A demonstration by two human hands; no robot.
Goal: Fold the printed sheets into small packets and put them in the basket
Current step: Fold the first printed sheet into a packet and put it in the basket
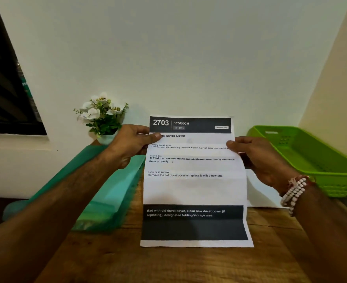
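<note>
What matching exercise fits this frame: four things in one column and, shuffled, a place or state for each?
Things:
1. printed sheet
2. green basket
3. flower pot
4. bead bracelet

Places or states:
A. at the table's right edge
B. on the right wrist
C. unfolded, held by left hand and right hand
D. against the wall, left of the sheet

Pairs: 1-C, 2-A, 3-D, 4-B

The printed sheet (193, 180) carried a dark header reading "2703", "BEDROOM" and "2 – 5min". Below came "Duvet Cover", then "INITIAL SCENE SETUP", "TASK GOAL" and "TASK DESCRIPTION: Remove the old duvet cover or replace it with a new one." Its near dark band mentioned "designated folding/storage area".
</note>
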